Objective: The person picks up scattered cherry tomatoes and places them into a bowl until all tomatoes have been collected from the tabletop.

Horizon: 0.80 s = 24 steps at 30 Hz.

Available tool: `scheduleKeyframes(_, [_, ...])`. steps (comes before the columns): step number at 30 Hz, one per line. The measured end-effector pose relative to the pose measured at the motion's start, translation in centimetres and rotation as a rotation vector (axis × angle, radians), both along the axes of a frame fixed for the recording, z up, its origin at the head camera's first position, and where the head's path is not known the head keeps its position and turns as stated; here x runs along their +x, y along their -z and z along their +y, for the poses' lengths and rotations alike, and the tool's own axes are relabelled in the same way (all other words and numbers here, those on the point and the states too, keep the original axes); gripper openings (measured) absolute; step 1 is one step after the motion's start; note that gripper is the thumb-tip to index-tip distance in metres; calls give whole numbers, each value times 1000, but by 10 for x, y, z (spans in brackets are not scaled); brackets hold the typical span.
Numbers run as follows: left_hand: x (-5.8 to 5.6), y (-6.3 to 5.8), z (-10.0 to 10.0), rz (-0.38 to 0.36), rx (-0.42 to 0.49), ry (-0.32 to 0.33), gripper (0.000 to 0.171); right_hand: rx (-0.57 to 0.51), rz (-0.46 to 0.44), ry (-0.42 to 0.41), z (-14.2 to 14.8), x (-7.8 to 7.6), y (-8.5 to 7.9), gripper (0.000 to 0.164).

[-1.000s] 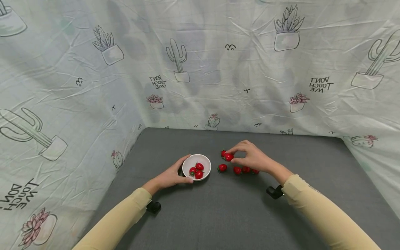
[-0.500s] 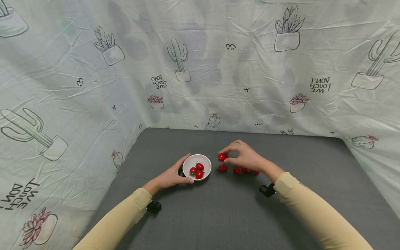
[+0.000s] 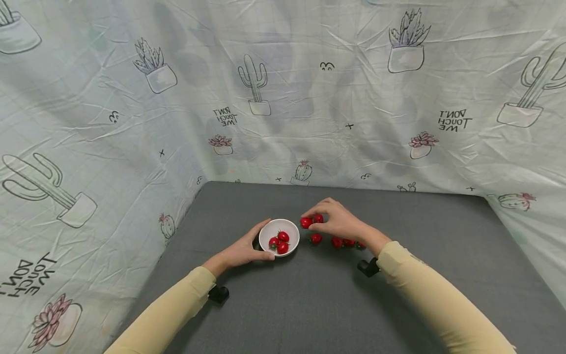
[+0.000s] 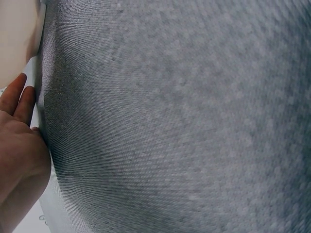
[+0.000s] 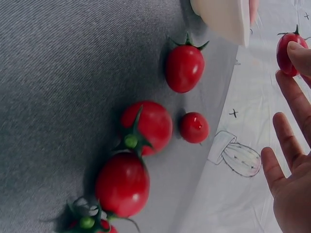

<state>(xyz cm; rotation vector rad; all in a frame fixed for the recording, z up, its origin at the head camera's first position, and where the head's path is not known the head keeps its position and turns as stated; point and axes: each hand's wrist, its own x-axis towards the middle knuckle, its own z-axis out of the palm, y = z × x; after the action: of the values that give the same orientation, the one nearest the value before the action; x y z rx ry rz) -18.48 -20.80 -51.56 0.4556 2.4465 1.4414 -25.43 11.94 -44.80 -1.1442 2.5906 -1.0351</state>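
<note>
My left hand (image 3: 242, 249) grips the left side of a small white bowl (image 3: 291, 233), its thumb at the near rim and its fingers around the far side. Three cherry tomatoes (image 3: 282, 247) lie in the bowl. To the right of the bowl, my right hand (image 3: 339, 221) pinches a cherry tomato (image 3: 305, 223) between thumb and fingers; in the right wrist view this held tomato (image 5: 285, 52) is up off the cloth, green stem on top. Several other cherry tomatoes lie below and beside that hand, among them a single tomato (image 3: 316, 239) nearest the bowl.
A dark grey cloth (image 3: 283, 305) covers the table. Loose tomatoes (image 3: 337, 242) sit in a row under the right wrist, and another tomato (image 3: 318, 218) lies behind the right fingers. A pale curtain (image 3: 292, 98) with cactus drawings hangs along the back and left.
My right hand has moved left toward the bowl with the pinched tomato, uncovering another tomato behind it. My left hand and the bowl have stayed in place.
</note>
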Motion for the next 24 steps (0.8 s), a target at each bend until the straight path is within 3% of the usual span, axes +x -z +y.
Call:
scheduleKeyframes(7, [11,-26,7,-33,5,16,104,18,7,5,-10,-3,2,30])
scheduleKeyframes(15, [-1,0,2,-36,-9,-16,107,25,-38,-33,-21,-9,3,31])
scheduleKeyframes(24, [-2,2,0,-31,-11,-6,106,56,-32,-95,-33,-19,8,31])
